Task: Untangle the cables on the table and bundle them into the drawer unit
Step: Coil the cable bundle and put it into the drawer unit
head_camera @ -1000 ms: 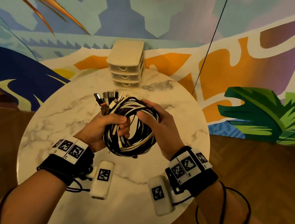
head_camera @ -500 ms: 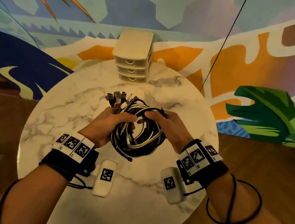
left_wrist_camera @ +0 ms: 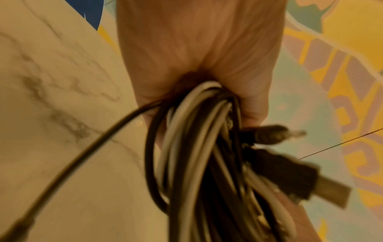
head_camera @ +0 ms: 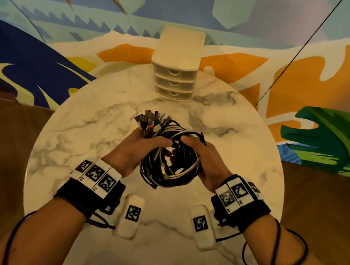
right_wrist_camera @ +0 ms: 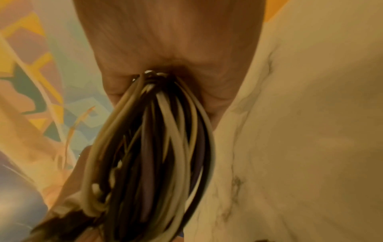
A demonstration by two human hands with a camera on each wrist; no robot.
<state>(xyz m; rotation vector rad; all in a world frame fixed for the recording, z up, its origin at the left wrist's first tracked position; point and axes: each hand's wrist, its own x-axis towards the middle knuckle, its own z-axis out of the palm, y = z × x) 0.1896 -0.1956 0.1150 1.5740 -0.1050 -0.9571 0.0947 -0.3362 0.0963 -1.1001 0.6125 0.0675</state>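
A coiled bundle of black and white cables (head_camera: 170, 165) hangs above the middle of the round marble table (head_camera: 78, 141). My left hand (head_camera: 138, 149) grips its left side, with several USB plugs (head_camera: 152, 119) sticking up past the fingers. My right hand (head_camera: 202, 156) grips the coil's right side. In the left wrist view the cables (left_wrist_camera: 192, 163) run out of the left hand's (left_wrist_camera: 196, 68) fist, with plugs (left_wrist_camera: 290, 176) to the right. In the right wrist view the cable loops (right_wrist_camera: 157, 147) fan out of the right hand's (right_wrist_camera: 170, 54) fist. The cream three-drawer unit (head_camera: 175, 65) stands at the table's far edge, all drawers closed.
A painted mural wall rises right behind the drawer unit. A thin black line (head_camera: 292, 56) runs down the wall at the right. Wooden floor (head_camera: 319, 215) surrounds the table. Bare marble lies between the bundle and the drawer unit.
Both hands have carried the cable bundle a little forward toward the drawer unit, keeping their grip. The head view has shifted so that the drawer unit sits more central.
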